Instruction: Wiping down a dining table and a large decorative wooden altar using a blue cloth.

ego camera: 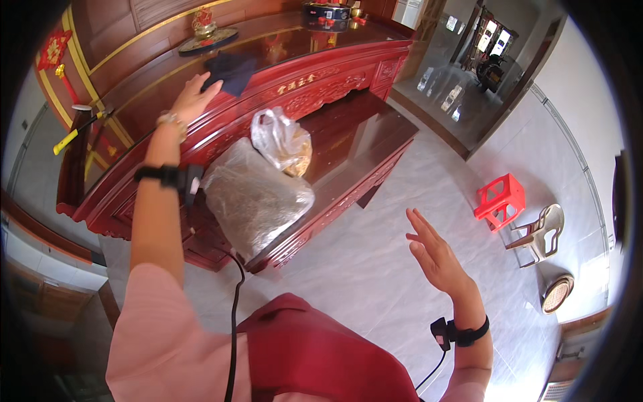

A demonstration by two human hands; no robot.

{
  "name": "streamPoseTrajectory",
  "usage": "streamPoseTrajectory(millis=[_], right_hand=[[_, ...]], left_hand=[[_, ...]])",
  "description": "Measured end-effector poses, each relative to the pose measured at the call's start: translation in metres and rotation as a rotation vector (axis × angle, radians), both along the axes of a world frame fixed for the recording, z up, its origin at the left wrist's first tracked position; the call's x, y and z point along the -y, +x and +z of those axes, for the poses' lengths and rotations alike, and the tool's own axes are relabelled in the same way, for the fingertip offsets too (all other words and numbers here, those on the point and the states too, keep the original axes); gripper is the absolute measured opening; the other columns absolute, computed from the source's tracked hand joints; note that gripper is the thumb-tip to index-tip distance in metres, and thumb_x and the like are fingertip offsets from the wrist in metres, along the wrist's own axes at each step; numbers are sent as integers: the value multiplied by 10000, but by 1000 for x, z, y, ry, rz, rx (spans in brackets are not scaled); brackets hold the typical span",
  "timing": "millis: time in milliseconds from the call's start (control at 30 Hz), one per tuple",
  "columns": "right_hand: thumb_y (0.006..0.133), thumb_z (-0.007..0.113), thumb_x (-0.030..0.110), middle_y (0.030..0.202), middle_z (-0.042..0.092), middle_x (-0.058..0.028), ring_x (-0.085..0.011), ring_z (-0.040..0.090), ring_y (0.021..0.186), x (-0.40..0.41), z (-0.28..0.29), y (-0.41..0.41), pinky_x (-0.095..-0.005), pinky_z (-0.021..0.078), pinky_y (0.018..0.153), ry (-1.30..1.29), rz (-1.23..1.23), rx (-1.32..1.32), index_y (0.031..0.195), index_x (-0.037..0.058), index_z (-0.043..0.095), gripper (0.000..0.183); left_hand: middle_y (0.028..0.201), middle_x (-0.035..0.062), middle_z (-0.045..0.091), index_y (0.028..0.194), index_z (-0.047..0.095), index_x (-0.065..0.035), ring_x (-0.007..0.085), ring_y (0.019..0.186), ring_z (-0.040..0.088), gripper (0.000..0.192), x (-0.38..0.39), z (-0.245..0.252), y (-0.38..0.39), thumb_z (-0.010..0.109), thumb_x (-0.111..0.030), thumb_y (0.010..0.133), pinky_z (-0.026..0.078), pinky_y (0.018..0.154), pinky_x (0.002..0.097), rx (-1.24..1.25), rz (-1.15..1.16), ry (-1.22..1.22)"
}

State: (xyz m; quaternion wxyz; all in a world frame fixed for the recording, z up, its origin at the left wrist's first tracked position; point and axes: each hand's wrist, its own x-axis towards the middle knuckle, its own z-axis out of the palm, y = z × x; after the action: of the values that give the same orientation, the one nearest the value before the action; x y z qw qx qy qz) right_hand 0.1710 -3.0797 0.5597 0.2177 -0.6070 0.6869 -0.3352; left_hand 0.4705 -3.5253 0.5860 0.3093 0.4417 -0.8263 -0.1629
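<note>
My left hand [193,100] reaches over the carved red wooden altar table [321,75]. Its fingers are spread and overlap the near edge of a dark blue cloth [231,73], which lies across the table's front edge; whether they grip it is unclear. My right hand [433,259] is raised above the tiled floor, empty, with its fingers apart. Between the hands stands a lower red wooden table [359,133]. On it rest a large bundle wrapped in clear plastic [256,196] and a translucent plastic bag [281,138] with yellowish contents.
A yellow-handled tool [75,138] lies at the altar table's left end. An ornament on a dark tray [208,40] and a round tin [326,11] stand farther back. A red plastic stool [502,201], a plastic chair [542,233] and a round woven basket [557,294] are at right. A black cable [236,301] hangs beside me.
</note>
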Motion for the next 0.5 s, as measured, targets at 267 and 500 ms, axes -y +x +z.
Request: streamPoseTrajectory(millis=[267,500], right_hand=[[913,452,255,1252,456,-238,-351,570,985,4,-32,-130,-381,465,828,-13,-66,-15,1333,76,346,469],[905,425,280,1046,573,-246,-420,554,928,-60,-131,-289,-486,443,760,513,-549,-314,1332,103,334,471]], left_hand=[[1452,164,165,1381,285,-155,345,1347,116,860,71,-24,-135,313,-746,755,124,1044,567,424,534,-128],[1430,220,192,1388,263,-99,359,1333,160,1068,115,-9,-249,204,-867,648,151,1044,513,532,629,158]])
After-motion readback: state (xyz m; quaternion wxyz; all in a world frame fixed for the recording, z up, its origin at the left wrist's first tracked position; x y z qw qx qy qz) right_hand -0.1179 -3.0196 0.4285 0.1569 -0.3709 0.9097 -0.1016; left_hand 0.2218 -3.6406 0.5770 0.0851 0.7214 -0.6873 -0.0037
